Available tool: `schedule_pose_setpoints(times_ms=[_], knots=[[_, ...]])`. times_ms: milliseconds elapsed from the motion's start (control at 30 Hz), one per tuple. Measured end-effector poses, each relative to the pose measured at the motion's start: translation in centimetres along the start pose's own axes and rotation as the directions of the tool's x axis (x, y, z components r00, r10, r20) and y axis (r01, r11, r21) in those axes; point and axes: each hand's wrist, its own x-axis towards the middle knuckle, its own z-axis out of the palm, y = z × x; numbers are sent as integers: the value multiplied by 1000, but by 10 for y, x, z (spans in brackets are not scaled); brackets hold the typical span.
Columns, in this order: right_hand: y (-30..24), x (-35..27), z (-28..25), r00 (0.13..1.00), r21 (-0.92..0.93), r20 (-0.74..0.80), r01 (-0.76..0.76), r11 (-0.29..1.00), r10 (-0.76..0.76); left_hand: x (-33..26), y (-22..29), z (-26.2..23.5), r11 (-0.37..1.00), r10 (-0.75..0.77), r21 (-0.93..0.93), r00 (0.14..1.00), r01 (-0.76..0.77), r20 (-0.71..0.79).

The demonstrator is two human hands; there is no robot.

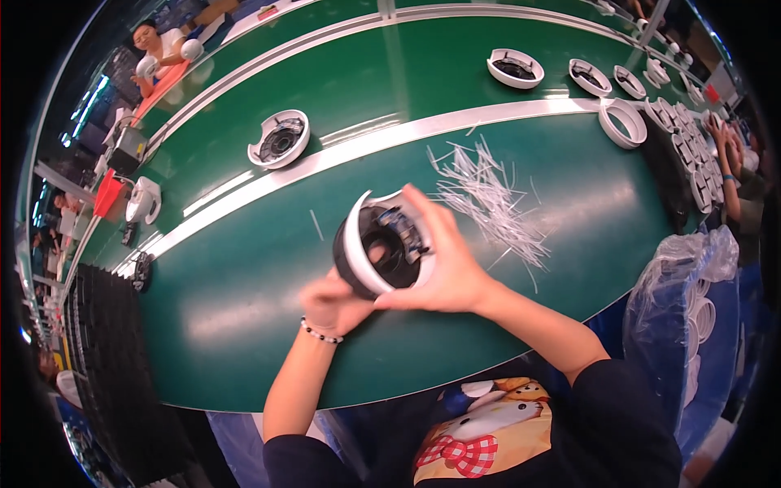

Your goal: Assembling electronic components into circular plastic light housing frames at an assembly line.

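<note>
Above the green bench I hold up a round white housing (353, 246), tilted, with a dark hollow inside and a small circuit board along its inner right side. My right hand (449, 264) grips its right rim, thumb along the lower edge and fingers over the upper edge. Against the lower left of the housing is my left hand (332, 301), with a beaded bracelet at the wrist. Its fingers are blurred and partly hidden behind the housing, so their grip does not show.
Thin white strips (490, 199) lie heaped right of the housing; one strip (316, 225) lies alone. Beyond a metal rail, similar housings (279, 139) sit on a green belt (366, 85). A white ring (622, 124) and stacked white parts (690, 154) stand right; black trays (106, 350) left.
</note>
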Motion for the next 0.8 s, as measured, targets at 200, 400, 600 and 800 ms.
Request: schedule_pose_setpoints(times_ms=[200, 400, 600, 800], knots=[[-7, -1, 9, 993, -52, 15, 114, 992, -113, 10, -8, 2, 991, 125, -9, 951, -133, -282], [-12, -12, 16, 991, -141, 25, 132, 981, -130, 6, -17, 0, 992, 127, 55, 912, -115, -390], [-15, 0, -1, 983, -180, 120, 160, 971, -140, 8, -11, 4, 992, 44, -98, 949, -78, -311], [-17, 10, -9, 922, -200, 342, 262, 944, -183, 1, -10, -10, 985, -65, -171, 968, 23, -244]])
